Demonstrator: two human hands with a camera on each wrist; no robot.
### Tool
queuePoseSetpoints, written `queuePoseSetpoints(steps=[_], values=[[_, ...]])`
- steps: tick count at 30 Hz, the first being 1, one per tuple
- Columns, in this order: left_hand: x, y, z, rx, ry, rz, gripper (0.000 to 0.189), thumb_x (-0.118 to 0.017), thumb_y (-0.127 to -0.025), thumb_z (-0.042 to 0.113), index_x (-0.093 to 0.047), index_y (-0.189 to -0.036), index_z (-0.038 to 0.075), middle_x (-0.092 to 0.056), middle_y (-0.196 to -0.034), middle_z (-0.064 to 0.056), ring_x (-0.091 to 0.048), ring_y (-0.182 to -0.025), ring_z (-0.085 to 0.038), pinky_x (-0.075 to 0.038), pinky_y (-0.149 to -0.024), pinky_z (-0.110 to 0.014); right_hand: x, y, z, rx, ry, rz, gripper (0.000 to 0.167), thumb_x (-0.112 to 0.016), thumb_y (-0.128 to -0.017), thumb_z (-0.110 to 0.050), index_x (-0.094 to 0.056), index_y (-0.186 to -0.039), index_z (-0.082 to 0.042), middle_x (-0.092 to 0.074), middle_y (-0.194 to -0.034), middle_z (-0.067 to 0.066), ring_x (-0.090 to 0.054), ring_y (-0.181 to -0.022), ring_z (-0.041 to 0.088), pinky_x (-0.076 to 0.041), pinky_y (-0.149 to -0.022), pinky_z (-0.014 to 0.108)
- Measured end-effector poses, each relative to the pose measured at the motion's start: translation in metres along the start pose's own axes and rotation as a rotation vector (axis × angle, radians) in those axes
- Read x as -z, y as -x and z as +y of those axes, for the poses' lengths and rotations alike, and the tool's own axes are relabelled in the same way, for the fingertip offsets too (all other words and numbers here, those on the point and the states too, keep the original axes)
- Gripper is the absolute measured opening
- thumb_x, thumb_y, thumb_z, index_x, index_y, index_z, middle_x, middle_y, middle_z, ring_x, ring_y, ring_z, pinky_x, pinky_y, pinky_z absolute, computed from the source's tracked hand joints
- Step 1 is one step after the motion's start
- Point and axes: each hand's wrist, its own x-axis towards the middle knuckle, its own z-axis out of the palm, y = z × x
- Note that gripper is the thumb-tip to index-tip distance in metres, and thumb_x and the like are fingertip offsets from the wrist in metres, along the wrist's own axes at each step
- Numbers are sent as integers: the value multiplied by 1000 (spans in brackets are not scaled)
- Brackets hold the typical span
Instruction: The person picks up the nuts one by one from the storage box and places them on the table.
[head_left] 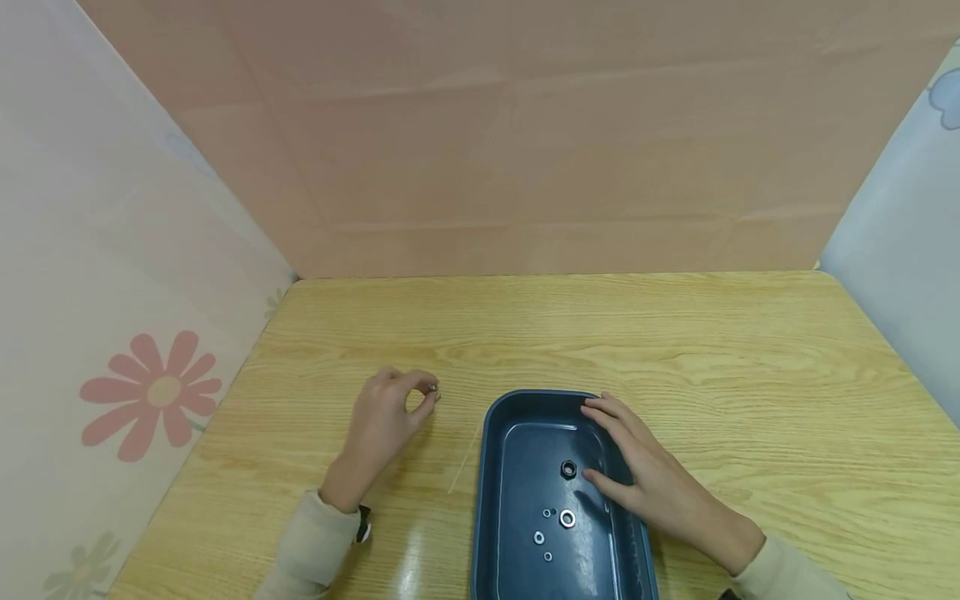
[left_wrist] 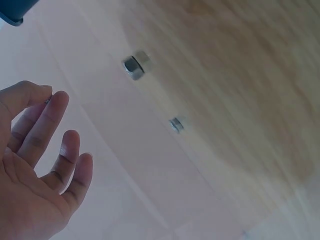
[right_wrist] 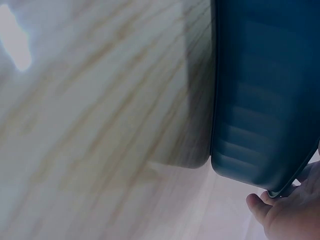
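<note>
Sitting nearest: dark blue rectangular tray (head_left: 517,475) on the bench (head_left: 787,392), its near end out of view.
Inside the tray: three small silver nuts (head_left: 538,544) near one another, a larger silver nut (head_left: 567,526) just right of them, and a dark hex nut (head_left: 569,477) farther up.
Right hand (head_left: 651,473): lies across the tray's right rim, fingers spread and thumb reaching over the inside; whether they press on the rim, I cannot tell.
Left hand (head_left: 381,427): left of the tray, thumb and index finger pinching a small metal piece (left_wrist: 47,100), mostly hidden by the fingertips.
By the left hand: the left wrist view shows a larger hex nut (left_wrist: 133,68) and a smaller nut (left_wrist: 175,125) standing apart on the bench.
Behind the bench: creased pinkish-beige sheet (head_left: 510,150).
</note>
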Motion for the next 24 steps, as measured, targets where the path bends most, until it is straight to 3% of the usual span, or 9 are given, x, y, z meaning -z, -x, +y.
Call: queuePoseSetpoints(steps=[6,8,12,17,21,24], values=[[1,0,-10,27,10,5,15,-82,-78,8,-76,-91,10,-77,-82,-2,-65,-79,-24,-51,-62,-34,0,0,0,20,-3,15,74,-80,-82,-19,-44,-146,-10,-38,-153,5,-35,-142,35,-7,-107,0],[2,0,-13,27,7,11,15,-81,-77,6,-76,-91,9,-77,-81,-2,-66,-79,-25,-50,-61,-33,0,0,0,13,3,10,74,-80,-82,-20,-44,-146,-11,-38,-154,5,-35,-143,35,-11,-110,4],[3,0,-18,34,-5,18,15,-79,-77,4,-75,-91,9,-76,-80,-3,-65,-78,-25,-51,-60,-33,1,0,-1,-6,15,-3,74,-80,-83,-22,-43,-147,-12,-37,-154,4,-34,-144,34,-24,-115,18],[5,0,-22,53,-18,14,14,-77,-78,5,-75,-91,10,-76,-81,-3,-66,-78,-25,-53,-63,-36,1,0,-1,-13,16,-9,74,-80,-83,-23,-44,-147,-12,-37,-154,3,-35,-144,34,-33,-116,31],[6,0,-26,58,-34,21,14,-77,-78,5,-75,-91,10,-77,-82,-3,-66,-78,-25,-52,-61,-35,1,0,-2,-14,20,-10,74,-80,-83,-22,-44,-147,-11,-37,-154,3,-35,-143,34,-39,-109,51],[6,-1,-30,69,-50,26,13,-77,-79,6,-75,-91,10,-77,-81,-2,-66,-79,-26,-52,-61,-36,1,-1,-3,-11,19,-11,75,-80,-82,-20,-44,-147,-11,-37,-154,4,-35,-143,34,-39,-106,57]])
